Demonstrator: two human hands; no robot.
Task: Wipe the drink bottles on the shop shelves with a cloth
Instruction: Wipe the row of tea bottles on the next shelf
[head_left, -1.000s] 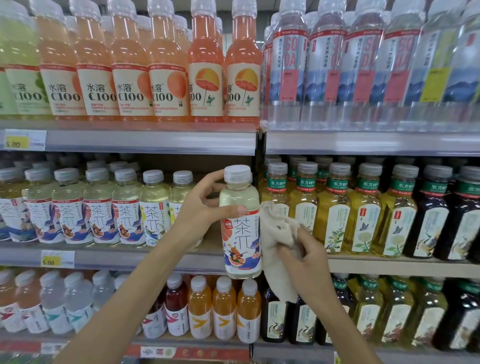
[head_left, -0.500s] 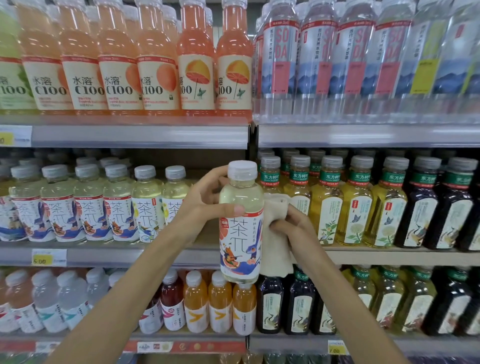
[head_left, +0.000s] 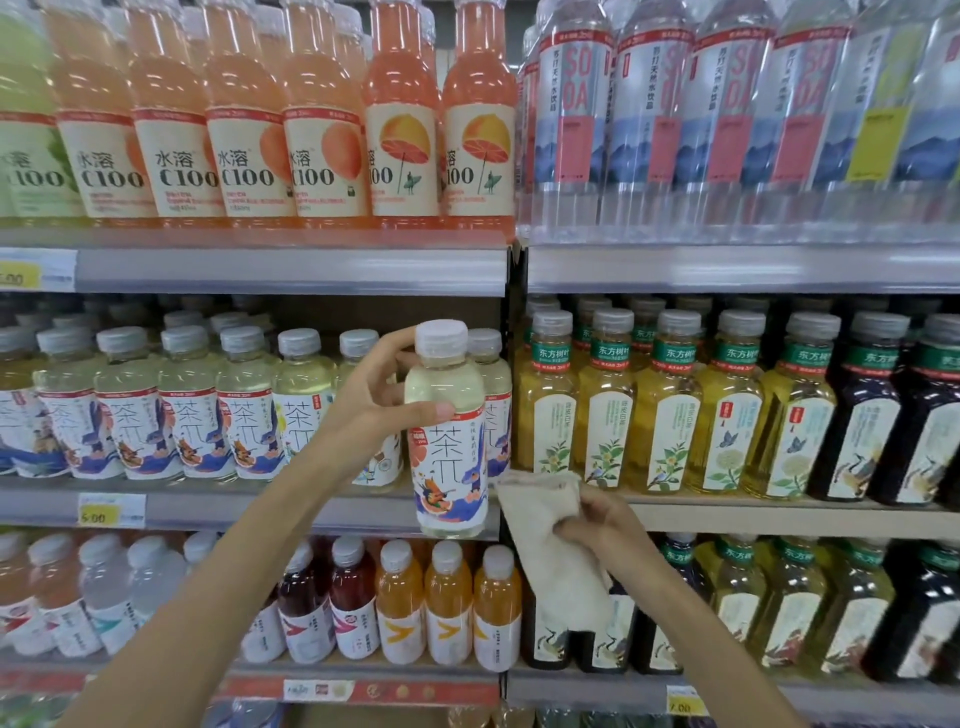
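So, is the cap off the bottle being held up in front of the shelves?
No, the white cap is in place on the neck of the held tea bottle, above the pale liquid.

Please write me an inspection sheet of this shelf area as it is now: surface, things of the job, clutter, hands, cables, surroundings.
Surface: middle shelf, with a row of tea bottles standing upright on it.
Job's things: pale tea bottle held upright in front of the shelf; beige cloth at its lower right, contact cannot be told.
Clutter: nothing seen.
Hands: left hand grips the pale tea bottle near its top; right hand holds the beige cloth bunched.
Cables: nothing seen.
Surroundings: orange C100 bottles and soda water bottles on the shelf above; yellow price tag on the middle shelf's edge.
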